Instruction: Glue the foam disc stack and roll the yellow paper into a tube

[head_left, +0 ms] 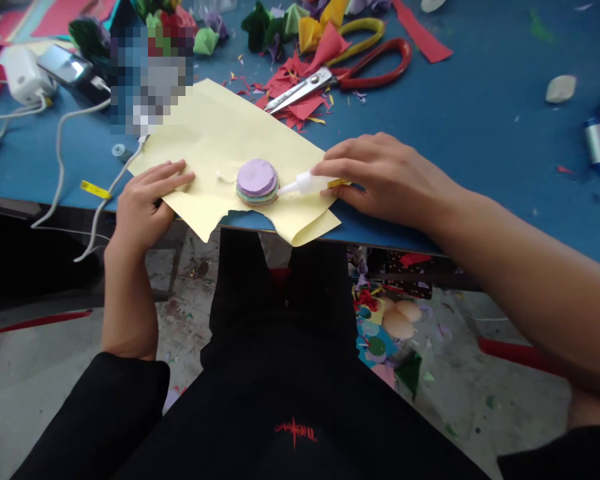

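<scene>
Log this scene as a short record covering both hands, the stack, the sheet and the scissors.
Left hand: fingers spread on the left part of the yellow sheet
Right hand: holding a white bottle
Nozzle: at the stack's right edge; contact unclear
Stack: round layers, lilac on top, lying on the sheet
Sheet: near edge cut away, near right corner curled
Scissors: one red handle, one yellow, beyond the sheet among red scraps
Table: blue

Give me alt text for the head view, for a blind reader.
A right hand holds a white nozzle bottle to a purple-topped stack of paper discs on a yellow paper sheet. The left hand rests on the sheet; scissors lie beyond.
</scene>
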{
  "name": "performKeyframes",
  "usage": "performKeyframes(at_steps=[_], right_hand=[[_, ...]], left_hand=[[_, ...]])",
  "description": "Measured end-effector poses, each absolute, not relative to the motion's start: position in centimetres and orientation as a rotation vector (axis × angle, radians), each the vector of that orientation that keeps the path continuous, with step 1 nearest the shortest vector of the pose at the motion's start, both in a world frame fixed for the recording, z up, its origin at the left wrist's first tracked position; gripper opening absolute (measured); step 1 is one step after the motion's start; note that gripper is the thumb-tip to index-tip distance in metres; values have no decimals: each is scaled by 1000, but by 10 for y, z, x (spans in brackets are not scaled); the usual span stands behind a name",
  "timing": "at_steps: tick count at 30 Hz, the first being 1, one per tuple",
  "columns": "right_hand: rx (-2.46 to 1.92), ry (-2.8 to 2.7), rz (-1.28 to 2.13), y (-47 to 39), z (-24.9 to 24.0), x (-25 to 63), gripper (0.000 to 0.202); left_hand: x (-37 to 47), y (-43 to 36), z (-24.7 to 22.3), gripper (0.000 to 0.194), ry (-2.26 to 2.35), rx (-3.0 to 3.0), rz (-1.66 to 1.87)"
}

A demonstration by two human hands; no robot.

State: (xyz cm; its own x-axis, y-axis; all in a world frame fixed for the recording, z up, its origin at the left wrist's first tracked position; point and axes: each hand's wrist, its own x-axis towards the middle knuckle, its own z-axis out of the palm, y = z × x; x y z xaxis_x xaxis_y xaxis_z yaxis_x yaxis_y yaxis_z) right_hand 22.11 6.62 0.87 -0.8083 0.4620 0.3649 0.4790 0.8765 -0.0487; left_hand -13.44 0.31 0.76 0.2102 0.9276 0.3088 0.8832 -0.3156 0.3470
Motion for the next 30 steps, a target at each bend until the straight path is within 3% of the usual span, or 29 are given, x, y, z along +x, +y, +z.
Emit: performKeyframes(at_steps=[18,25,30], right_hand=[[-859,-2727,-43,61,17,217,33],[-915,-2691,-98,66,12,222,34],[-698,-2665,-167,64,14,236,27]], left_hand=[[-139,7,3,35,1725,2421,785],[-139,7,14,42,1647,2483,574],[-135,9,19,38,1507,2550,446]])
